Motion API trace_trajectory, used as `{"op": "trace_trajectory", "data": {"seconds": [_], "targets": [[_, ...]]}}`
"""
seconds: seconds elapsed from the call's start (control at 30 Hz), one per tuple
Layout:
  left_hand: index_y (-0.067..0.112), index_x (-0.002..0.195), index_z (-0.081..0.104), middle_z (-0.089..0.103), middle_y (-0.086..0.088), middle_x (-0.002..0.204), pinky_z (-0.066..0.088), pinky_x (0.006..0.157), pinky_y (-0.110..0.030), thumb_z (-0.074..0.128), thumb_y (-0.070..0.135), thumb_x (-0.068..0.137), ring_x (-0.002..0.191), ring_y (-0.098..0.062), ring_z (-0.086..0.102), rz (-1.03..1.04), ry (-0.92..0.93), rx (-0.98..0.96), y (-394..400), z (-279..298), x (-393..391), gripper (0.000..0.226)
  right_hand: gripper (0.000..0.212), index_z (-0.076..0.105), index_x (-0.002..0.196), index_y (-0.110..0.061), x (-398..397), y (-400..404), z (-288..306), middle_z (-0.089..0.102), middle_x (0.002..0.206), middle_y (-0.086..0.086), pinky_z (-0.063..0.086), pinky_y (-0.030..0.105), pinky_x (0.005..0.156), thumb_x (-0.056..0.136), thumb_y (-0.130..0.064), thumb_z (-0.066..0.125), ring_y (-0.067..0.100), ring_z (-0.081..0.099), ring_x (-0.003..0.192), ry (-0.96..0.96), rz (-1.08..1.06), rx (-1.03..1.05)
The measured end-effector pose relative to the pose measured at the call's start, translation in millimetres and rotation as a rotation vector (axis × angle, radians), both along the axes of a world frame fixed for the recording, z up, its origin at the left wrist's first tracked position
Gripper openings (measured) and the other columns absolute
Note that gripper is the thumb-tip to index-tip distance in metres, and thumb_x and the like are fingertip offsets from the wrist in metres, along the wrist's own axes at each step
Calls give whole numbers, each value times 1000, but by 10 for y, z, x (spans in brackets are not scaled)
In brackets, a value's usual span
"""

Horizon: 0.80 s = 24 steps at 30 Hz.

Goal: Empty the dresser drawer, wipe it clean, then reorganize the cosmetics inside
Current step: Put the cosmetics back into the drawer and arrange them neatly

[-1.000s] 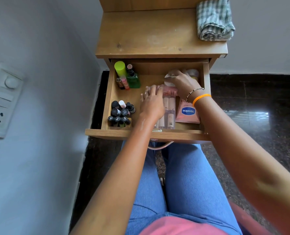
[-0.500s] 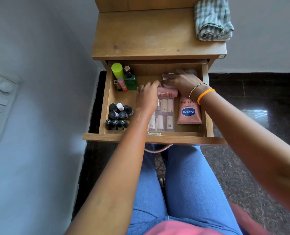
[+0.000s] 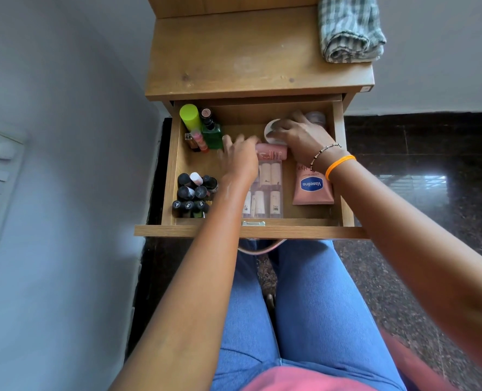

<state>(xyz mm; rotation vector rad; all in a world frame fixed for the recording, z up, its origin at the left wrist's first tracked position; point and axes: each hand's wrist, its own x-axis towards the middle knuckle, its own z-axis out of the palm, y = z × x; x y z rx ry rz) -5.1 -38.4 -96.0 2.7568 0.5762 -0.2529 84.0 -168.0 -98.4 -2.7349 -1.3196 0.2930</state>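
Now both hands [image 3: 241, 159] [image 3: 301, 136] reach into the drawer [image 3: 251, 231].

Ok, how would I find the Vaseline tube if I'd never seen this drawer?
Look in the open drawer under the wooden top. Go to its right side, beside the row of beige tubes. The Vaseline tube lies flat there, partly under the right wrist; it is the only peach-pink one with a blue label.
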Motion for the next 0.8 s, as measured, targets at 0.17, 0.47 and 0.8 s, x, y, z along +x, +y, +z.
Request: {"op": "trace_trajectory", "data": {"seconds": [0.17, 0.47, 0.8], "targets": [[14, 129, 52, 44, -11, 137, 37, 97, -41, 48, -2, 89, 125, -34, 36, 88, -92, 66, -92, 80, -17, 43, 45, 53, 129, -22, -1, 10, 33, 46, 140, 3, 47, 45, 89, 90, -1, 46, 30, 38, 127, 22, -36, 12], [19, 142, 37, 32, -10, 148, 18, 115, -53, 47, 39, 96, 142, -33, 22, -68, 75, -36, -165, 41, -106, 51, 44, 53, 129, -25, 58, 50, 69, 42, 143, 3, 48, 44, 88, 90, -5, 50, 31, 44, 126, 60, 14, -8], [22, 150, 20, 13, -7, 158, 3, 116, -55, 42, 47, 96, 146, -31, 11, -97, 199, -16, -159, 113, -87, 64, 43, 42, 137, -19, 41, 84, 160, 38, 145, 1, 52, 43, 78, 96, -7, 36, 30, 35, 128, -123, 137, -189]]}}
